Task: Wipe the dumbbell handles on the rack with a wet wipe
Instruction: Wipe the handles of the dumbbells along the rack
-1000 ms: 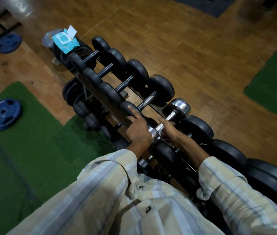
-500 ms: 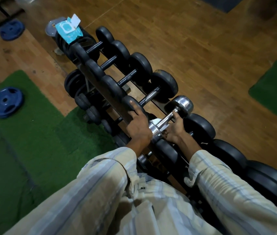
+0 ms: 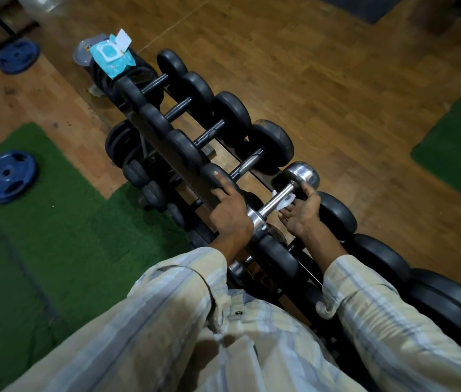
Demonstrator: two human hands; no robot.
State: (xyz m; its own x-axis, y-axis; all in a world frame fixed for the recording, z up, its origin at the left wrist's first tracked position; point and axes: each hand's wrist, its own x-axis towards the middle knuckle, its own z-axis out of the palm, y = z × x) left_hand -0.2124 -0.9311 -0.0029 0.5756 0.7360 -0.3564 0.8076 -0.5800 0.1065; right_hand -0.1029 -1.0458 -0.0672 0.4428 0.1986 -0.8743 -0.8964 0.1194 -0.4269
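Holding a white wet wipe (image 3: 283, 201) against the handle of the chrome dumbbell (image 3: 277, 200), the right hand (image 3: 302, 212) has its fingers curled round the wipe and the bar near the far chrome head; the left hand (image 3: 227, 205) rests with fingers spread and fairly straight over the near black dumbbell head (image 3: 214, 176) just beside the chrome one, gripping nothing. The chrome dumbbell lies across the top tier of the dumbbell rack (image 3: 164, 142), between black rubber dumbbells on either side; further black dumbbells sit on a lower tier to the left. A blue pack of wet wipes (image 3: 112, 56), its flap lifted, lies on the far end of the rack; two blue weight plates (image 3: 8, 176) lie on the floor, one on a green mat (image 3: 54, 222), the other on wooden flooring (image 3: 322, 80); striped shirt sleeves (image 3: 181, 306) fill the foreground.
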